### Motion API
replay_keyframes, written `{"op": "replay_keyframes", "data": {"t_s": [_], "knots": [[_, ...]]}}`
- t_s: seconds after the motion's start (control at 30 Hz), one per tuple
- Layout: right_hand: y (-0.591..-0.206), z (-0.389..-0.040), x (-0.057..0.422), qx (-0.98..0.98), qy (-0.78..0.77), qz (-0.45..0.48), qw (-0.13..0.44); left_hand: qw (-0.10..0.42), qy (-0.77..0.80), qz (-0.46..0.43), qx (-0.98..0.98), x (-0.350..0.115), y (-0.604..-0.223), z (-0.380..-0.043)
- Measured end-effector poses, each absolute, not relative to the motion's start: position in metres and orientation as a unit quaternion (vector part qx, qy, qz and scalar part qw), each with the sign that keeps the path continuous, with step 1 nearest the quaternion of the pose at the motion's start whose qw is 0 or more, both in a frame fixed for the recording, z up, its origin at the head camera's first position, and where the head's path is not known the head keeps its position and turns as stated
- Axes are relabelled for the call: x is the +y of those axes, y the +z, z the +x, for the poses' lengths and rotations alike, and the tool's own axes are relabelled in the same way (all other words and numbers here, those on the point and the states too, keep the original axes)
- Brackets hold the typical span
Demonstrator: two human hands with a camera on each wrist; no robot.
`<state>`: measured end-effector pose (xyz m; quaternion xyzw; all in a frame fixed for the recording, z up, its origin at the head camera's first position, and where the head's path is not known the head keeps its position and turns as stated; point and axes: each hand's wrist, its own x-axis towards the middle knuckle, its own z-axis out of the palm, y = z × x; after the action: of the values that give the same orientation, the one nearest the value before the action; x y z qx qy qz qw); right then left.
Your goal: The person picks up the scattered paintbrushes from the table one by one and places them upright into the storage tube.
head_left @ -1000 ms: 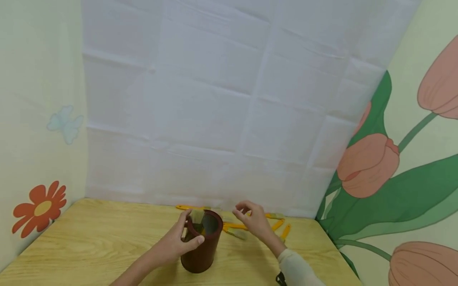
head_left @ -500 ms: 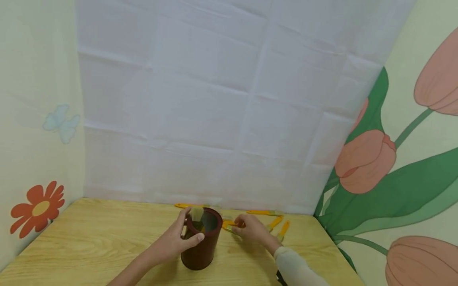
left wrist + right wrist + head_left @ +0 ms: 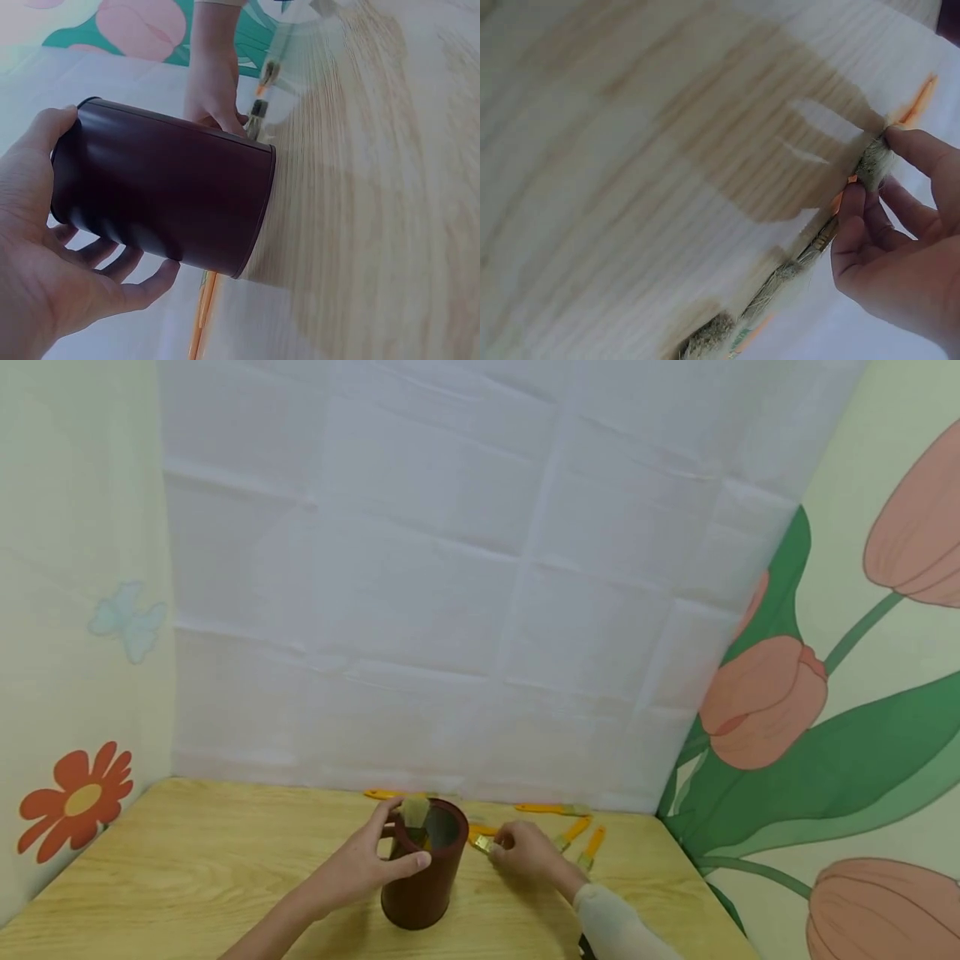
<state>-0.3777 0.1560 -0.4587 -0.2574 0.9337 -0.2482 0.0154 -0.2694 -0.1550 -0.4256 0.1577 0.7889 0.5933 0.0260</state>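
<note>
At the left, a wall with a painted red flower [image 3: 82,802] meets the desk [image 3: 225,852] near its back left corner. A white sheet [image 3: 412,568] hangs behind the desk's back edge. Close to that edge, left of its middle, lies a loose brush [image 3: 382,794], orange handle to the left, partly hidden by what stands in front.

The left hand [image 3: 367,860] grips a dark red-brown container [image 3: 423,885] near its rim, thumb on the near side, fingers round the far side, a hold that likely keeps it steady while leaving the mouth free. Whether its base touches the desk cannot be told. Inside stands a bristle-up brush [image 3: 415,812], probably kept upright by the wall it leans on.

Just right of the container, the right hand [image 3: 528,852] pinches the bristles of a low-lying brush [image 3: 483,843] between thumb and fingers; the handle points toward the container, so the bristles are presumably the nearer end to take.

Farther right, a third loose brush [image 3: 540,808] lies along the back edge, and two slanted brushes [image 3: 597,839] lie toward the desk's right edge, bristles nearer the person, apparently just set down loosely.
</note>
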Motion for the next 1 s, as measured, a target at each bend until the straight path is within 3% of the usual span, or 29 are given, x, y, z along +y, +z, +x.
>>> {"op": "replay_keyframes", "data": {"t_s": [0.5,1.0], "knots": [[-0.462,-0.374,0.161,0.902,-0.35,-0.251,0.003,0.031,0.598,0.155,0.786,-0.156,-0.428,-0.267],[-0.406,-0.358,0.16,0.842,-0.463,-0.269,-0.074,0.023,0.591,0.156,0.792,-0.154,-0.428,-0.271]]}}
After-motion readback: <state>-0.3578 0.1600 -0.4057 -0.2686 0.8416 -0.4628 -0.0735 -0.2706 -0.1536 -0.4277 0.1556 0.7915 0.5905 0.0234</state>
